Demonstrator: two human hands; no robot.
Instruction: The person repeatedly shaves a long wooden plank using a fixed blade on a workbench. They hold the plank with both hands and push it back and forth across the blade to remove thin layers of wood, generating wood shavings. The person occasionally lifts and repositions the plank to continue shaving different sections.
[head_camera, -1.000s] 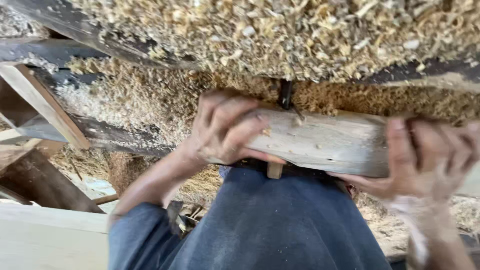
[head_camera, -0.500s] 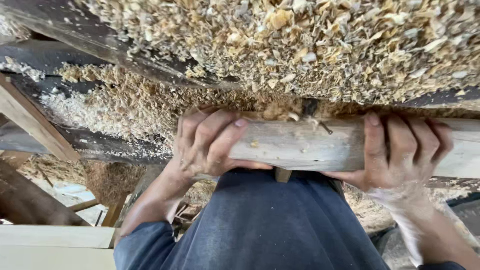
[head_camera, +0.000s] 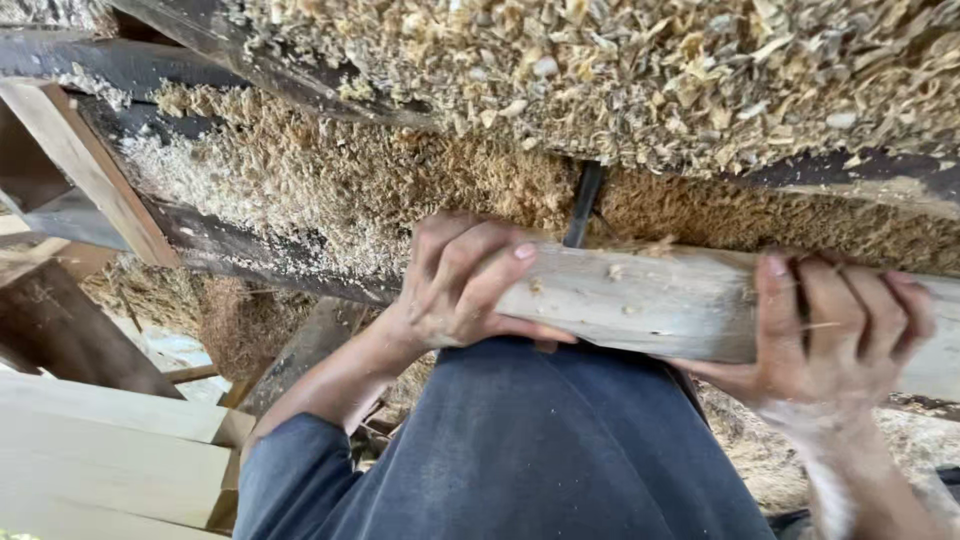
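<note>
- Heaps of wood shavings (head_camera: 620, 80) cover the dark bench beams (head_camera: 250, 245) above and behind the work; a dark metal rod (head_camera: 582, 205) rises just behind the wooden piece.
- Pale stacked boards (head_camera: 100, 450) lie at lower left; the person's blue-clad lap (head_camera: 540, 450) sits directly under the piece.
- One wooden piece, two hands, one rod.
- The wooden piece (head_camera: 650, 305) is pale, rounded, rough-shaved and flecked with chips, lying crosswise over the lap.
- The left hand (head_camera: 465, 285) wraps its left end, fingers curled over the top.
- The right hand (head_camera: 835, 335), dusted with sawdust, grips it further right, fingers closed around it.
</note>
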